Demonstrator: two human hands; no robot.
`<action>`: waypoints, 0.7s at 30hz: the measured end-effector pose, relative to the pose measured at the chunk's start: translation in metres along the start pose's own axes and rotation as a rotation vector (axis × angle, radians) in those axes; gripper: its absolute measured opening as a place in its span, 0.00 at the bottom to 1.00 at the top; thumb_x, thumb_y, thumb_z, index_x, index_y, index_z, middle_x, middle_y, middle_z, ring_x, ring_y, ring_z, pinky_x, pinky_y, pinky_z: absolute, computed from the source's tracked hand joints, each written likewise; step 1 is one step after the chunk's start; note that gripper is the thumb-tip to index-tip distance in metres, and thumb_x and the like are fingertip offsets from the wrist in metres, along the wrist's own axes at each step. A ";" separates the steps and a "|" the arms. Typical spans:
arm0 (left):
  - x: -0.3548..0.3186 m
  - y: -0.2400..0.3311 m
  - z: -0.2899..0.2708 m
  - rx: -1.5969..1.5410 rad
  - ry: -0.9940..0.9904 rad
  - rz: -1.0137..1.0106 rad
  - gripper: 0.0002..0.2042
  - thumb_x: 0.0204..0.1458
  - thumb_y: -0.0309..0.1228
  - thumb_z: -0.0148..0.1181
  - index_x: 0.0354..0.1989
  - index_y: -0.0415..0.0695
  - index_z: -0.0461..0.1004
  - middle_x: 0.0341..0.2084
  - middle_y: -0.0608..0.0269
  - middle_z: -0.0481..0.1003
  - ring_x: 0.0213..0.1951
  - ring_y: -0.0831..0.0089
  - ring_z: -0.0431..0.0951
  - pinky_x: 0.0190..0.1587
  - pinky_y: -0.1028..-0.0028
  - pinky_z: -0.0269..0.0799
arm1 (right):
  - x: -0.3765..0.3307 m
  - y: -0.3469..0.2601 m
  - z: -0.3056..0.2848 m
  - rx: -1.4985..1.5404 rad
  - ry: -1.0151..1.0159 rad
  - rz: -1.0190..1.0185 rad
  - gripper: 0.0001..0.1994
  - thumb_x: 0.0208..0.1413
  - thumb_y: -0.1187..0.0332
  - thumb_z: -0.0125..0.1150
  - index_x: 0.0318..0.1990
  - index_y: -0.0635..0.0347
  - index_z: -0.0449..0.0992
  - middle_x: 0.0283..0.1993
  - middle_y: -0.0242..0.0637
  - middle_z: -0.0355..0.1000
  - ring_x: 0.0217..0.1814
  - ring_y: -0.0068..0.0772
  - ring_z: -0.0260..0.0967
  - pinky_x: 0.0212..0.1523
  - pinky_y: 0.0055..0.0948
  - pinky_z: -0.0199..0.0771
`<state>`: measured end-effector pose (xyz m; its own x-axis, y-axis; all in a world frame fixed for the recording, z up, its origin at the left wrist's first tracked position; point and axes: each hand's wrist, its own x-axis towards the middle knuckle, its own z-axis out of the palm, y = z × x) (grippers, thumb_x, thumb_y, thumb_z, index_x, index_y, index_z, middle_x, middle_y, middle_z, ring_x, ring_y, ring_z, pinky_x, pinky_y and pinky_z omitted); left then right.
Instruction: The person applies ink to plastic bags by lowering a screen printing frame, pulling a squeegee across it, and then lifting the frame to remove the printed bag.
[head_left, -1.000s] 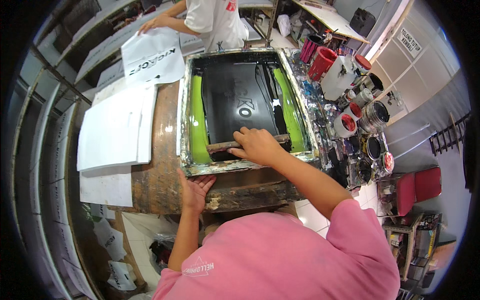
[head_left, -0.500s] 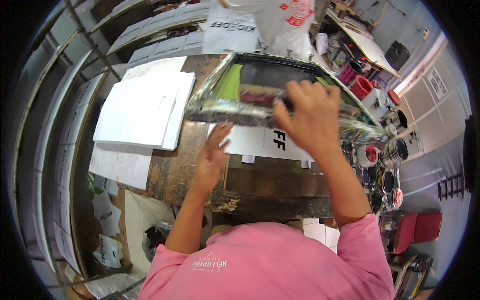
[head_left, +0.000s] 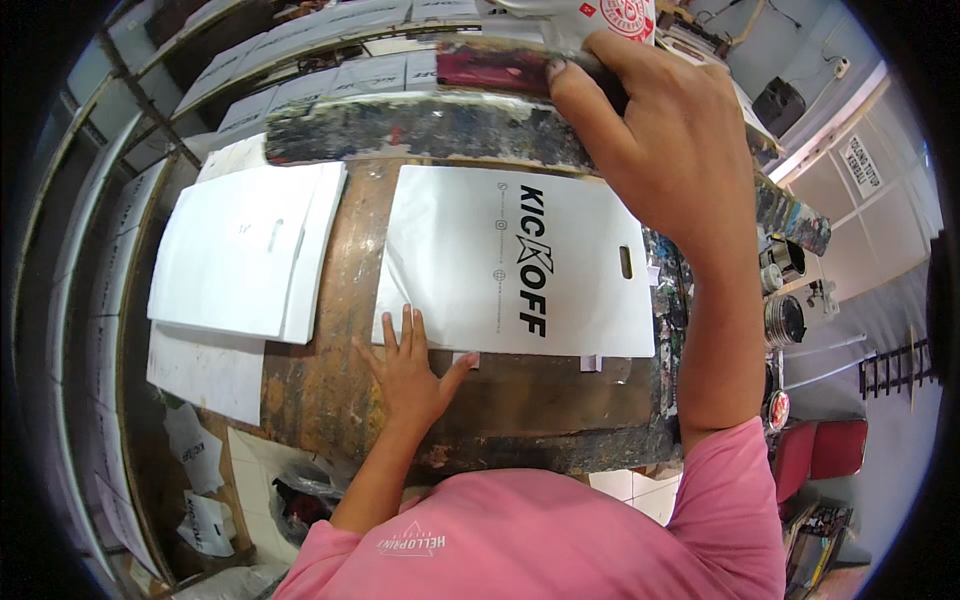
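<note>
A worn wooden surface [head_left: 335,365] carried the work. At its far side a paint-crusted frame [head_left: 400,130] was tilted up, leaving the printed white bag [head_left: 440,260] uncovered, flat near the middle. A white stack [head_left: 225,250] lay left. The right hand [head_left: 670,140] clasped a squeegee [head_left: 495,68], perhaps supporting the frame too. The left hand [head_left: 410,375], spread and gripping nothing, seemingly steadied the bag's near-left corner. At right, a tin [head_left: 787,260] looked dark inside. Paper tabs [head_left: 592,364] edged the bag, probably for alignment.
</note>
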<state>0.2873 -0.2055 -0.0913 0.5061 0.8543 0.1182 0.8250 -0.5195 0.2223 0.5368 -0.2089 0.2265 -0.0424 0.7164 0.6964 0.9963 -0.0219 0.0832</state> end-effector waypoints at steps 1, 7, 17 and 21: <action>0.011 0.005 -0.009 -0.167 0.097 0.036 0.46 0.59 0.60 0.65 0.76 0.36 0.62 0.75 0.41 0.64 0.77 0.42 0.58 0.75 0.36 0.50 | 0.007 0.000 -0.001 -0.015 0.016 -0.054 0.20 0.65 0.52 0.58 0.36 0.63 0.79 0.31 0.54 0.75 0.35 0.61 0.74 0.44 0.53 0.71; 0.086 0.023 -0.042 -0.703 0.439 0.024 0.23 0.62 0.32 0.70 0.63 0.34 0.77 0.55 0.40 0.81 0.47 0.50 0.85 0.47 0.62 0.82 | 0.032 -0.010 -0.016 -0.009 -0.179 0.205 0.24 0.68 0.53 0.47 0.28 0.59 0.81 0.18 0.33 0.72 0.18 0.27 0.65 0.22 0.33 0.71; 0.082 -0.082 -0.058 -1.077 0.607 -0.308 0.20 0.67 0.24 0.64 0.67 0.33 0.76 0.29 0.76 0.72 0.29 0.88 0.65 0.31 0.84 0.59 | 0.023 0.011 -0.007 0.072 -0.123 0.113 0.25 0.66 0.51 0.47 0.26 0.59 0.79 0.18 0.34 0.69 0.20 0.32 0.66 0.28 0.39 0.71; 0.099 -0.183 -0.094 -0.940 0.617 -0.277 0.21 0.65 0.24 0.66 0.65 0.32 0.76 0.30 0.71 0.75 0.28 0.89 0.66 0.31 0.84 0.63 | 0.013 0.020 0.005 0.079 -0.102 0.139 0.25 0.66 0.51 0.49 0.23 0.59 0.78 0.18 0.36 0.71 0.22 0.33 0.68 0.33 0.40 0.72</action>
<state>0.1626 -0.0249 -0.0293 -0.0851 0.9338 0.3476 0.2453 -0.3185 0.9156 0.5570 -0.1969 0.2334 0.1004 0.7775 0.6209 0.9949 -0.0743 -0.0678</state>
